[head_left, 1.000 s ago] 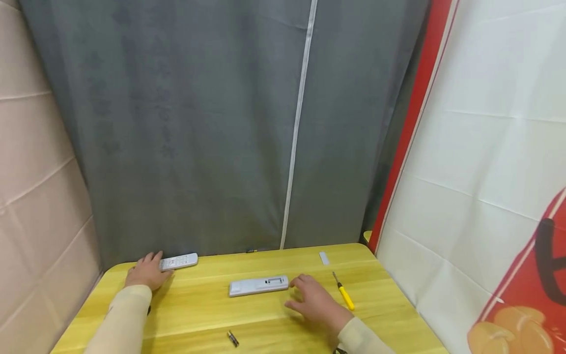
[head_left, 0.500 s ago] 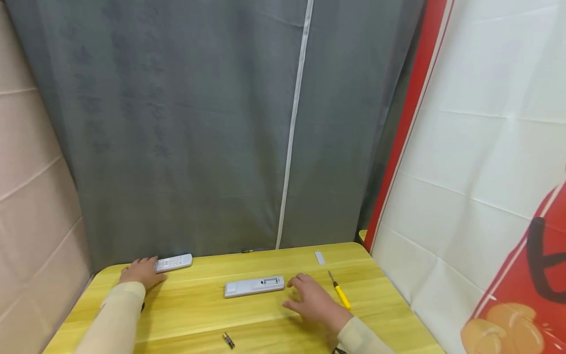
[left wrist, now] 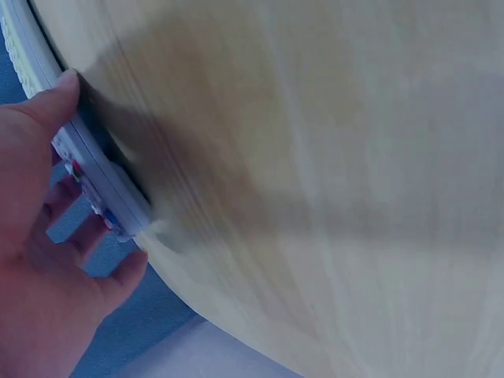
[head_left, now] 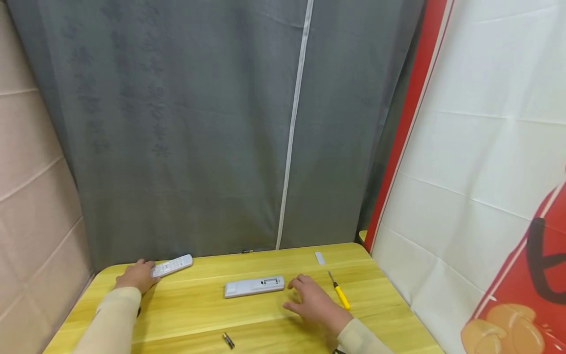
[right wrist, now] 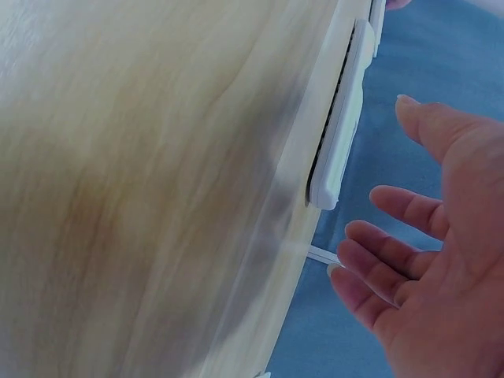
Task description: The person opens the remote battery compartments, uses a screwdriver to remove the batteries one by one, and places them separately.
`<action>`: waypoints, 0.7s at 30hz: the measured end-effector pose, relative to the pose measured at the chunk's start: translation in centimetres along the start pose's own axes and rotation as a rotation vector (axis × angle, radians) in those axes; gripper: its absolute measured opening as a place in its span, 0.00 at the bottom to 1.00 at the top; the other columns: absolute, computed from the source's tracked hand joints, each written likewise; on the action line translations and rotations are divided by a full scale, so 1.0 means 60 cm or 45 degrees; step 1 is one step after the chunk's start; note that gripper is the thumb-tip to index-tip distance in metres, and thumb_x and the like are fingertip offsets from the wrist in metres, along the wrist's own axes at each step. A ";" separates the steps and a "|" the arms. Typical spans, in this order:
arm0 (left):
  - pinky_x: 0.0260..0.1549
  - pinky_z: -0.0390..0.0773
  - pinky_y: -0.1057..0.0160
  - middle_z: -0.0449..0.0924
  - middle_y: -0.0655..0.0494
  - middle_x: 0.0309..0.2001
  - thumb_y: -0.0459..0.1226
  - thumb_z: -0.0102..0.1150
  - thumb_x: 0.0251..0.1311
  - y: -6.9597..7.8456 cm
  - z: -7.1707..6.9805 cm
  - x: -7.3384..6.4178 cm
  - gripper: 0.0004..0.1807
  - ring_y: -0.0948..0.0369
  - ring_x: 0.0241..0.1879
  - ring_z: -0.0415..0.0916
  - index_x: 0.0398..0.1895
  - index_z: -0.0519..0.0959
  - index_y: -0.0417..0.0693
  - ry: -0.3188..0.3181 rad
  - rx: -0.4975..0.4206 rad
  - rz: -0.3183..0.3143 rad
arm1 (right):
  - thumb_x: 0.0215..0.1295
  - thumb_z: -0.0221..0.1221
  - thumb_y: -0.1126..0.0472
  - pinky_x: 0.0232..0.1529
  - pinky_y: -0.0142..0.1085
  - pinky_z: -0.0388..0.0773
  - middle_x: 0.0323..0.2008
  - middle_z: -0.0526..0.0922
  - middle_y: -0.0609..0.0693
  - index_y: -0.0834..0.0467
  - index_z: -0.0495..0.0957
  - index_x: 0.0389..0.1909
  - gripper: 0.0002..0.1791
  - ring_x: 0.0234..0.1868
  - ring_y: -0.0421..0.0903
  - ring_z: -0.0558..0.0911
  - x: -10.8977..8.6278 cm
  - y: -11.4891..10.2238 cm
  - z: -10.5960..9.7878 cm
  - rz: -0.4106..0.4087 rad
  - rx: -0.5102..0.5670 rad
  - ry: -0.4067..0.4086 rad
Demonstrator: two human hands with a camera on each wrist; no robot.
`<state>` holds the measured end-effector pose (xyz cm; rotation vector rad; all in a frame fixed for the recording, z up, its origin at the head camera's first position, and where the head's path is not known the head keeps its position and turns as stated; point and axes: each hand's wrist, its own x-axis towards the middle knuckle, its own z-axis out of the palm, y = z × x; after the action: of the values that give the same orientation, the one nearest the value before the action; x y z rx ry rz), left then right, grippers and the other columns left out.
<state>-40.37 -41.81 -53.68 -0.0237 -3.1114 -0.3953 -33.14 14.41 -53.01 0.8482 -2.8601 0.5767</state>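
At the far left of the table, my left hand (head_left: 136, 277) grips one end of a white remote control (head_left: 173, 265), its buttons facing up. The left wrist view shows the thumb against one long side of this remote control (left wrist: 98, 169) and the fingers at the other side. In the middle lies a second remote control (head_left: 253, 286), back side up, with its battery compartment uncovered. Just right of it my right hand (head_left: 315, 304) hovers with loosely bent fingers, holding nothing. In the right wrist view a gap separates the fingers from that remote control (right wrist: 340, 130).
A yellow-handled screwdriver (head_left: 340, 294) lies right of the right hand. Behind it is a small white battery cover (head_left: 320, 257). One battery (head_left: 228, 340) rests near the front, another (head_left: 247, 251) at the back edge. A grey curtain (head_left: 190, 147) hangs behind the wooden table (head_left: 194, 314).
The left hand has shifted slightly toward me and turned the left remote control, so its held end now lies nearer. The right hand stays in place. The head view panned slightly.
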 end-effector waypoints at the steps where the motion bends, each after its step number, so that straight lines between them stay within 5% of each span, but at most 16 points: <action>1: 0.53 0.73 0.18 0.71 0.21 0.61 0.47 0.73 0.72 -0.004 0.004 0.002 0.37 0.21 0.59 0.72 0.70 0.74 0.26 0.013 -0.002 0.008 | 0.72 0.74 0.44 0.58 0.45 0.84 0.55 0.83 0.51 0.57 0.83 0.60 0.26 0.54 0.45 0.80 0.001 0.001 0.000 -0.003 0.000 0.003; 12: 0.52 0.78 0.27 0.77 0.24 0.58 0.60 0.70 0.69 -0.025 0.036 0.008 0.43 0.29 0.55 0.79 0.66 0.77 0.29 -0.002 0.006 0.057 | 0.72 0.74 0.43 0.59 0.47 0.84 0.53 0.82 0.48 0.57 0.84 0.58 0.26 0.52 0.43 0.80 0.001 -0.001 0.009 0.015 0.043 -0.018; 21: 0.44 0.81 0.30 0.84 0.34 0.52 0.60 0.69 0.68 -0.006 0.029 0.021 0.38 0.37 0.48 0.84 0.60 0.79 0.34 0.117 0.042 0.127 | 0.72 0.74 0.43 0.56 0.44 0.84 0.51 0.81 0.47 0.57 0.84 0.57 0.25 0.50 0.41 0.79 0.012 0.000 0.009 0.008 0.035 -0.020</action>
<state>-41.62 -41.67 -55.45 -0.1552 -3.0100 -0.3332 -33.72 13.82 -53.38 0.8520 -2.8765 0.6143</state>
